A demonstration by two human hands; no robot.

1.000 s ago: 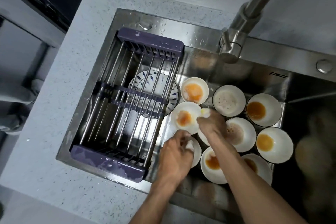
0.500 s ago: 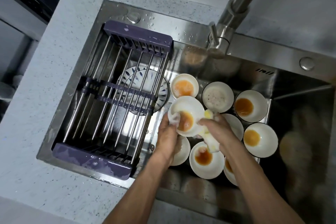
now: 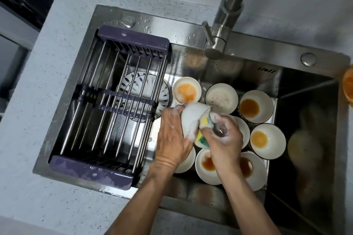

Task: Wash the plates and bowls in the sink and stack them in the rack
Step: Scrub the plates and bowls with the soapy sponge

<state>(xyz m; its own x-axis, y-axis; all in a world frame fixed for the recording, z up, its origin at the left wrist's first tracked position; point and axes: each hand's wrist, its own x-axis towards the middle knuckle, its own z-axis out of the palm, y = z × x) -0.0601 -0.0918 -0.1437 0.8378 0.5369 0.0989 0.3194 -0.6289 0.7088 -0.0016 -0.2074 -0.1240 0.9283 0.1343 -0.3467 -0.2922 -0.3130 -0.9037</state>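
Speckled grey stone tabletop (image 3: 57, 47) surrounds the stainless steel sink (image 3: 191, 30). A purple-ended steel-rod drying rack (image 3: 114, 101) spans the sink's left part, holding nothing; a blue-patterned white plate (image 3: 164, 91) lies beneath it. The left hand (image 3: 172, 137), soapy, grasps a tilted white ceramic bowl (image 3: 191, 118) above the basin. The right hand (image 3: 223, 139) grips a yellow-green sponge (image 3: 202, 137) against the bowl's rim. Soiled white bowls (image 3: 256, 106) with orange residue sit on the sink floor, right of centre. The steel tap (image 3: 223, 30) stands behind.

White bowl (image 3: 192, 118) tilted on edge over stained bowls (image 3: 256, 106); patterned plate (image 3: 126, 82) beneath rack (image 3: 107, 105)
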